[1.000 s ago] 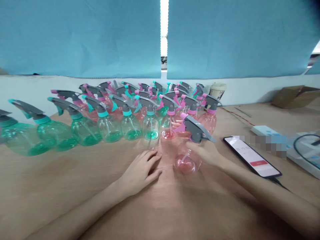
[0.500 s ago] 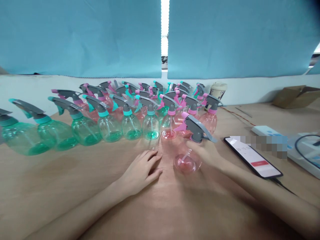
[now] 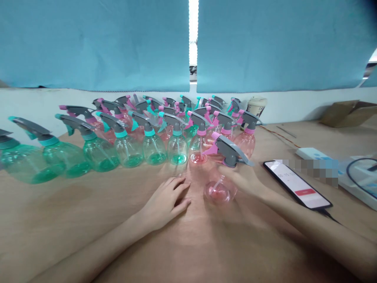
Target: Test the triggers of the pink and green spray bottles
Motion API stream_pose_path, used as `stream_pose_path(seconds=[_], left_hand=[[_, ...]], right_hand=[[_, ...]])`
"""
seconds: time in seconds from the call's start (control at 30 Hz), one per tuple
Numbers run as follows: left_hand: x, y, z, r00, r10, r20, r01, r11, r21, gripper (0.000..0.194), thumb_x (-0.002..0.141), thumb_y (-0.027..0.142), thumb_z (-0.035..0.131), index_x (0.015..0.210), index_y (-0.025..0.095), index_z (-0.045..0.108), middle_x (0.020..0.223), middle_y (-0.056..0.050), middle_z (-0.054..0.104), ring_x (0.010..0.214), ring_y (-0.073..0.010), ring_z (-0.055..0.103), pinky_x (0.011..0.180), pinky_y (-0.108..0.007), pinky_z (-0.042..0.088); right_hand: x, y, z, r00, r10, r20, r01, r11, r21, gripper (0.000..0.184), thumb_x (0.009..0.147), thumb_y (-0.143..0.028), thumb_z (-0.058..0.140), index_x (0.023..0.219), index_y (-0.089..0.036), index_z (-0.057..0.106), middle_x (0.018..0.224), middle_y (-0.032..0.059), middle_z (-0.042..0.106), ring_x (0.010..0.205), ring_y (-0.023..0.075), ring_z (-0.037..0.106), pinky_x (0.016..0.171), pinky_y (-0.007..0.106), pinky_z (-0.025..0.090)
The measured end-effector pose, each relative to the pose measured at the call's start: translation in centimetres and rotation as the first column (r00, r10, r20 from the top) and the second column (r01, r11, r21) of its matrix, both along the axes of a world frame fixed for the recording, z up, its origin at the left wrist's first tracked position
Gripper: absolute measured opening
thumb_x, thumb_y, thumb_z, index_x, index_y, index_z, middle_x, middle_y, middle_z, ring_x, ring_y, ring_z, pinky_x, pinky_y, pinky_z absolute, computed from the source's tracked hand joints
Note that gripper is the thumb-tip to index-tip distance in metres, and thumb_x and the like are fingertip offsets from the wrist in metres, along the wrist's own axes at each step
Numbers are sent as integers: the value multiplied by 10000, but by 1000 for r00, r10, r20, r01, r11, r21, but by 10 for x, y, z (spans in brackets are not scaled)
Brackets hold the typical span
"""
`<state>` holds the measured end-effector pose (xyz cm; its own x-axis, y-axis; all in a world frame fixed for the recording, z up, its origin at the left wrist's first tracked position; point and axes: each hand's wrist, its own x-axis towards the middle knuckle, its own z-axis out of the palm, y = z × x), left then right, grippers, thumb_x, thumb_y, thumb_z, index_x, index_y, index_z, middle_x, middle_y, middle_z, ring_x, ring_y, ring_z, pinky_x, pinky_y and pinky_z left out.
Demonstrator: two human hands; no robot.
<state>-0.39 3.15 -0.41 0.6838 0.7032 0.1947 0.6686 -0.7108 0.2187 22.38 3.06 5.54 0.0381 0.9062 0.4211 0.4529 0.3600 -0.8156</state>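
Presently gripping the pink bottle [image 3: 225,192] round the neck with the right hand [image 3: 241,179], in front of the row [image 3: 177,149], well in from the tabletop's [image 3: 159,255] far edge. Resting the left hand [image 3: 167,202] nearby, palm down, empty, fingers loosely spread. Could knock the row with the trigger [image 3: 211,149] or fingertips if pushed forward, likely toppling into the close-packed ones behind. Might tip if released while leaning, given a bulky spray head [image 3: 231,151] above so little liquid [image 3: 216,194]. Could also brush the phone [image 3: 294,182] with the right forearm [image 3: 300,216] if swung towards the tabletop's right edge.
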Motion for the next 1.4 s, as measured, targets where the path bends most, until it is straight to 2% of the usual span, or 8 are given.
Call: stream_pose_path(seconds=[0.1, 0.23, 0.33, 0.57, 0.93, 1.17, 1.4], left_hand=[[0, 0, 0, 1000, 2, 2, -2, 1000, 1, 389, 909, 364, 475, 1262, 199, 473, 1336, -85, 455, 1226, -251, 398, 998, -411, 350], [0, 0, -1, 1000, 2, 6, -2, 1000, 3, 391, 909, 369, 475, 1264, 205, 474, 1338, -85, 453, 1229, -256, 397, 996, -416, 353], [0, 0, -1, 1000, 1, 11, -1, 1000, 1, 394, 909, 368, 475, 1267, 202, 471, 1342, -85, 450, 1236, -255, 391, 1001, -415, 350], [0, 0, 0, 1000, -6, 25, 6, 1000, -5, 391, 910, 368, 469, 1269, 211, 464, 1339, -85, 457, 1230, -261, 400, 996, -425, 350], [1, 0, 1, 1000, 0, -2, 0, 1000, -14, 394, 912, 365, 476, 1266, 194, 466, 1345, -88, 448, 1245, -248, 378, 1016, -413, 332], [1, 0, 0, 1000, 4, -9, -4, 1000, -12, 399, 914, 364, 471, 1268, 183, 469, 1343, -93, 449, 1234, -248, 387, 1009, -403, 335], [0, -1, 1, 1000, 0, -2, 0, 1000, -13, 396, 913, 371, 467, 1268, 198, 467, 1340, -89, 454, 1233, -253, 391, 1007, -414, 337]], right_hand=[[1, 1, -1, 998, 49, -28, -49, 999, -12, 47, 601, -224, 468, 587, -229, 423, 601, -21, 516, 584, 148, 528, 524, 268, 422], [3, 3, -5, 1000, -6, 18, 7, 999, -39, 28, 586, -220, 455, 594, -229, 430, 558, -39, 440, 538, 124, 422, 502, 261, 364], [4, 3, -6, 999, -20, 43, 23, 998, -53, 83, 590, -233, 451, 550, -229, 379, 547, -40, 397, 538, 117, 368, 502, 263, 344], [3, 2, -6, 999, 5, 42, -2, 998, -62, 59, 619, -282, 446, 605, -228, 430, 567, -39, 397, 554, 124, 371, 528, 276, 344], [3, 2, -3, 999, 42, 15, -41, 998, -57, 109, 611, -256, 447, 713, -228, 473, 618, -32, 450, 571, 126, 399, 555, 274, 376], [3, 2, -2, 999, -2, 47, 4, 999, -33, 79, 598, -267, 437, 590, -229, 368, 534, -48, 361, 539, 117, 361, 508, 263, 326], [3, 2, -4, 999, 16, 46, -16, 1000, -19, 78, 598, -222, 444, 549, -227, 383, 544, -37, 409, 537, 114, 371, 483, 252, 332]])
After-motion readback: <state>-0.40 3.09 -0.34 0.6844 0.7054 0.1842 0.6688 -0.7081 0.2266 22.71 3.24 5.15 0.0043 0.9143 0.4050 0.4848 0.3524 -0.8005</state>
